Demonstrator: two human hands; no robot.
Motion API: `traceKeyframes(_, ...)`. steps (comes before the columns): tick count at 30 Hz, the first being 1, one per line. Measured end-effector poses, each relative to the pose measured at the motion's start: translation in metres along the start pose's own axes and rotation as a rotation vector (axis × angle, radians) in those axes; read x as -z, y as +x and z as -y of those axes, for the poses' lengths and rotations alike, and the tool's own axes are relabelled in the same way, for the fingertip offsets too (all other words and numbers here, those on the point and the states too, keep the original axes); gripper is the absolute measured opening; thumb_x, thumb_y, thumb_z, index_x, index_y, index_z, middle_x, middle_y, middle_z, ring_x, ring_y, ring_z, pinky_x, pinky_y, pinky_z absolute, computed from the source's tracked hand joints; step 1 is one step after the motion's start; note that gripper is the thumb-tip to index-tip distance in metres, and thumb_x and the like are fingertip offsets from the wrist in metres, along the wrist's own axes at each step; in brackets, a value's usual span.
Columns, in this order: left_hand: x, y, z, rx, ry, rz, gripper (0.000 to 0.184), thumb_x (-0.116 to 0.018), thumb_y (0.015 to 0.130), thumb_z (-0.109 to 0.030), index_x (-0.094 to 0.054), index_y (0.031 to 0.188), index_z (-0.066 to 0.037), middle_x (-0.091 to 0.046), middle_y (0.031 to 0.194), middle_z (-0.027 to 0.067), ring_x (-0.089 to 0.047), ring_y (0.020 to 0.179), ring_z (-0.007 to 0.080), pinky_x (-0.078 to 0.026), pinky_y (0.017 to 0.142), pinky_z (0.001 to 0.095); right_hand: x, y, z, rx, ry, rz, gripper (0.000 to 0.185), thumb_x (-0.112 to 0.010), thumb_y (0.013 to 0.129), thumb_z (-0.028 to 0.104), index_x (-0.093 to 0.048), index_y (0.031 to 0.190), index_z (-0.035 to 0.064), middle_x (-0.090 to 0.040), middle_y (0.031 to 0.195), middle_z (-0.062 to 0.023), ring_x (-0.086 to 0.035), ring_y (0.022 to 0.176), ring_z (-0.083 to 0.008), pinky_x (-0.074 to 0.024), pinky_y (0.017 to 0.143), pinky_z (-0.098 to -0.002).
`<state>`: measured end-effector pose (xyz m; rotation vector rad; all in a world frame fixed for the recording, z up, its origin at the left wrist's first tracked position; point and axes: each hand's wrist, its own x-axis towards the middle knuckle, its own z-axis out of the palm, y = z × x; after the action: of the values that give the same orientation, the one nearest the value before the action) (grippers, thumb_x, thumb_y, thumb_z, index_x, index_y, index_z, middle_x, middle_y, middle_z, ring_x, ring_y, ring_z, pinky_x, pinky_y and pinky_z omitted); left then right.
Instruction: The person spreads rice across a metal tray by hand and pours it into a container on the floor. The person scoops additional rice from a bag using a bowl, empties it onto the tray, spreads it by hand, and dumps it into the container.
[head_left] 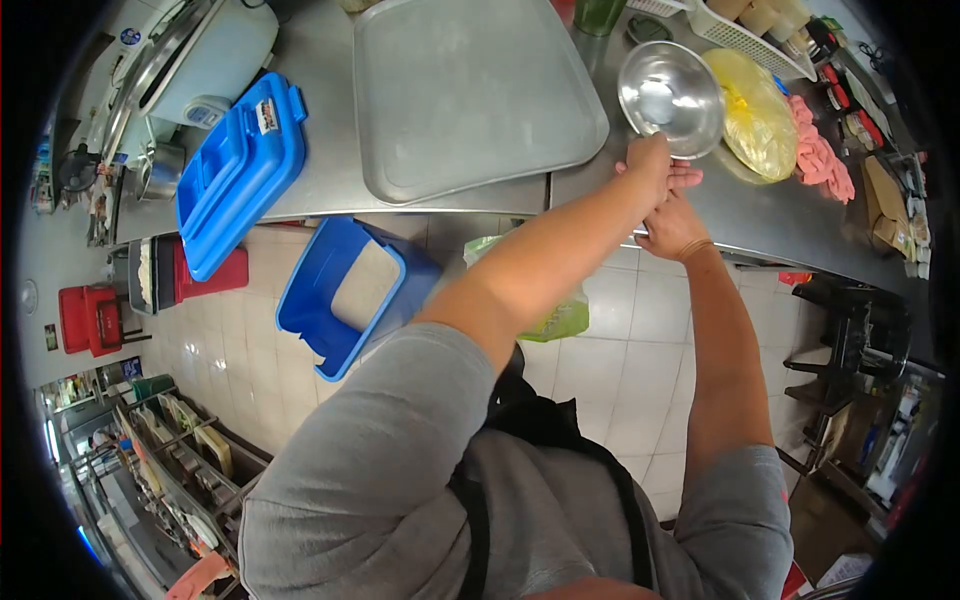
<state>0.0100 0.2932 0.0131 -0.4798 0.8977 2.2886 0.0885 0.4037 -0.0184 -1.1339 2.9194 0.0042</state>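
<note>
A shiny metal bowl (pixel 672 92) rests on the steel counter near its front edge. My left hand (pixel 652 165) is at the bowl's near rim, with some fingers stretched out to the right. Whether it touches the rim is unclear. Just below, close to the counter's edge, my right hand (pixel 672 222) meets my left hand, its fingers partly hidden. I cannot make out anything between the two hands. A yellow plastic bag (pixel 752 115), filled and bulging, lies right of the bowl.
Left of the bowl lies a large grey tray (pixel 480 95) on the steel counter (pixel 590 185). A blue lid (pixel 243 165) overhangs the counter's edge above an open blue bin (pixel 345 290). Pink cloth (pixel 820 155) and a white basket (pixel 745 40) are at the right.
</note>
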Motion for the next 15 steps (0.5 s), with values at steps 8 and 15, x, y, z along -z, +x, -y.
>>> traceKeyframes(8, 0.117, -0.188, -0.002, 0.108, 0.171, 0.142, 0.034, -0.058, 0.091, -0.017, -0.050, 0.118, 0.002, -0.065, 0.101, 0.0191, -0.068, 0.066, 0.0323, -0.054, 0.049, 0.0430, 0.026, 0.006, 0.011, -0.068, 0.112, 0.126, 0.080, -0.077, 0.071, 0.021, -0.041, 0.142, 0.0119, -0.043, 0.147, -0.0087, -0.039, 0.136, -0.0282, -0.0304, 0.116, -0.0477)
traceKeyframes(15, 0.278, -0.229, 0.043, 0.048, 0.689, -0.337, 0.048, -0.058, 0.085, -0.006, -0.047, 0.131, 0.001, -0.064, 0.112, 0.0209, -0.068, 0.092, 0.0335, -0.058, 0.064, 0.0430, 0.026, 0.009, 0.015, -0.005, 0.064, -0.029, 0.104, -0.082, 0.063, 0.010, -0.030, 0.153, 0.0173, -0.023, 0.162, -0.0015, -0.022, 0.149, -0.0257, -0.0214, 0.123, -0.0455)
